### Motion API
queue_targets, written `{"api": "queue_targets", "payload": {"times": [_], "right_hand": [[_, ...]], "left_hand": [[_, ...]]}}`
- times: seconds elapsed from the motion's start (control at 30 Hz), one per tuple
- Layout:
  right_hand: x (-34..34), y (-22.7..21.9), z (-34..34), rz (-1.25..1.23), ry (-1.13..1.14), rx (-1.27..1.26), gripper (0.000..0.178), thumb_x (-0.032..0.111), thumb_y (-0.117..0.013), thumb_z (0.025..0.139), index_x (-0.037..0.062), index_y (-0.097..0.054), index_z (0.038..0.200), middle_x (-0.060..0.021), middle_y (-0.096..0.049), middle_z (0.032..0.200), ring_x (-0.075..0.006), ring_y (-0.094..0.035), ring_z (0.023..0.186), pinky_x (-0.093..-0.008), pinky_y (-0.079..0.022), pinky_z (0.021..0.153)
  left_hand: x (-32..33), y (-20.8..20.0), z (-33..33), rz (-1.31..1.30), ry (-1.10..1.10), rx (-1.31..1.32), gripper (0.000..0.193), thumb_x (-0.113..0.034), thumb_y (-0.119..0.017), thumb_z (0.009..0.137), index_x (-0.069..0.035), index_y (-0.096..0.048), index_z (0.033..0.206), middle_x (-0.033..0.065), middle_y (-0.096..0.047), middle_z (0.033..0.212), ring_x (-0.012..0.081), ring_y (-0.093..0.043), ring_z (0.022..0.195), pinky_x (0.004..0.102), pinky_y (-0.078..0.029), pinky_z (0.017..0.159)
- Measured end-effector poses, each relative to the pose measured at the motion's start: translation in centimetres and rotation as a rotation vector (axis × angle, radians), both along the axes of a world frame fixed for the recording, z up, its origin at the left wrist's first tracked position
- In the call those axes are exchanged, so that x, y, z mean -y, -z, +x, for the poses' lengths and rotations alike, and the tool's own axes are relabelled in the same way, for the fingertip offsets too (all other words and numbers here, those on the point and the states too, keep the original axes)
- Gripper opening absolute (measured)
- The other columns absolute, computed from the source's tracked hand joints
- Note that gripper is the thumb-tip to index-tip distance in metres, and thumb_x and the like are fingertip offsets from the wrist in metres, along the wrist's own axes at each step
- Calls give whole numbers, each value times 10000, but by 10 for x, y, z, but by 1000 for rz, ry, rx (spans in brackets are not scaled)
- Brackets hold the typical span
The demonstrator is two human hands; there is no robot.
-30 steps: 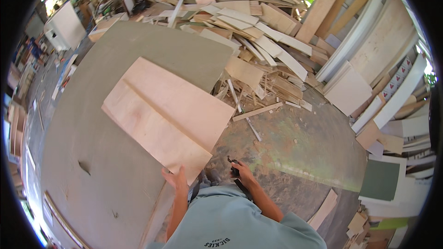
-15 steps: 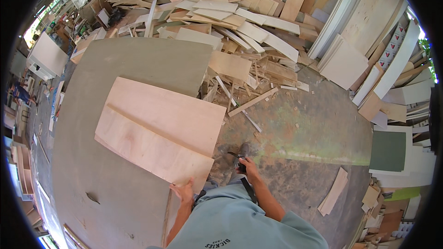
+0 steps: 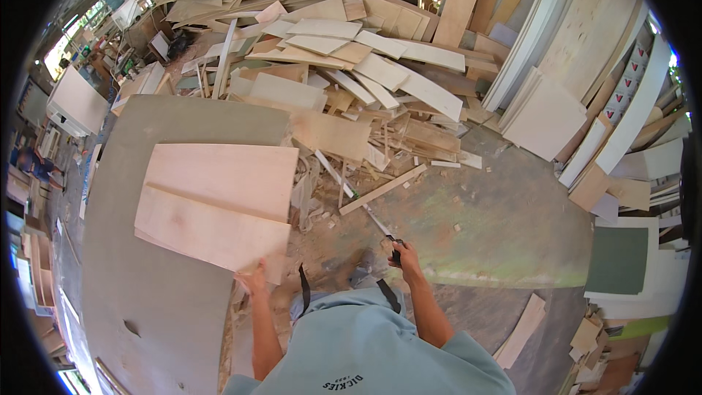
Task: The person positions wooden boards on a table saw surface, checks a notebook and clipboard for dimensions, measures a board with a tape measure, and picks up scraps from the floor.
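On a large grey-brown sheet (image 3: 157, 322) lies a wide pale plywood sheet (image 3: 223, 175) with a narrower plywood board (image 3: 208, 228) on top of it. My left hand (image 3: 253, 279) is closed on the plywood's near right corner, thumb above; its lower fingers are partly hidden. Away from the boards, over the floor to the right, my right hand (image 3: 410, 262) is closed around a small black-handled tool (image 3: 397, 249). Its far end lines up with a thin pale strip (image 3: 378, 221) on the floor, so its exact kind is unclear.
A big heap of wood offcuts (image 3: 329, 51) lies ahead, with a loose stick (image 3: 384, 189) at its near side. Tall panels (image 3: 585, 36) lean at the right. An offcut (image 3: 523, 329) lies on the floor nearby. Another person (image 3: 36, 164) is far left.
My view has shifted. The plywood pieces have turned counterclockwise on the grey-brown sheet, their right side moving away, with my left hand at the corner. My right hand has moved forward with the black-handled tool.
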State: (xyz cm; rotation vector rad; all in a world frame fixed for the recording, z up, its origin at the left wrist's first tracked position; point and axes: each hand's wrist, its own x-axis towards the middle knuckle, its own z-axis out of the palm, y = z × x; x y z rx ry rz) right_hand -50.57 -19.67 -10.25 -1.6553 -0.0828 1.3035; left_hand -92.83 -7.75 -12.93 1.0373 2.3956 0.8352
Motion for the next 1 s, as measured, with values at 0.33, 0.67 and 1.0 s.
{"api": "queue_targets", "payload": {"times": [0.33, 0.67, 1.0], "right_hand": [[-30, 6, 90, -55, -80, 20, 415, 346, -643, 888, 32, -552, 1144, -57, -546, 837, -196, -646, 636, -331, -567, 543], [-16, 26, 111, -148, -105, -92, 399, 310, -640, 886, 29, -567, 1159, -83, -577, 858, -229, -668, 646, -337, -578, 540], [-49, 51, 206, -257, 63, -52, 305, 285, -633, 867, 31, -573, 1025, -78, -547, 778, -250, -663, 631, -359, -586, 531]], "left_hand": [[-98, -66, 23, 102, -113, 556, 802, -46, -836, 706, 43, -310, 1305, 203, -495, 1281, 311, -538, 1111, 455, -517, 888], [-158, -36, 0, 59, 53, 626, 699, -87, -815, 747, -9, -406, 1309, 152, -582, 1200, 280, -587, 1021, 446, -542, 811], [-232, -28, 12, 22, -28, 628, 642, -127, -818, 745, -83, -498, 1300, 87, -612, 1166, 261, -592, 1033, 487, -531, 777]]}}
